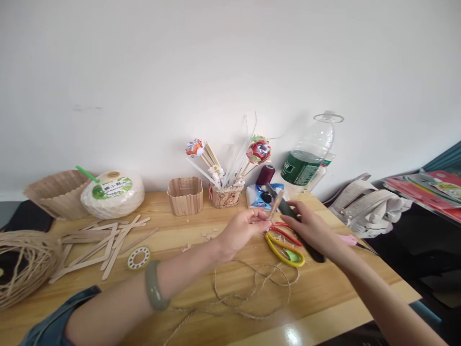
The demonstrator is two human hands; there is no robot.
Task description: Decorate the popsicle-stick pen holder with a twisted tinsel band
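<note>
Wooden stick (275, 205), pinched in the left hand (240, 231), tilts up and right; the right hand (312, 229), just beside, grips a dark-handled tool (298, 229) crossing its tip.

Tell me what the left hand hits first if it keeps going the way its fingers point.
Probably the right hand and the dark-handled tool it holds: the left hand, pinching a wooden stick, points rightward at them, nearly touching. Depth is unclear.
</note>
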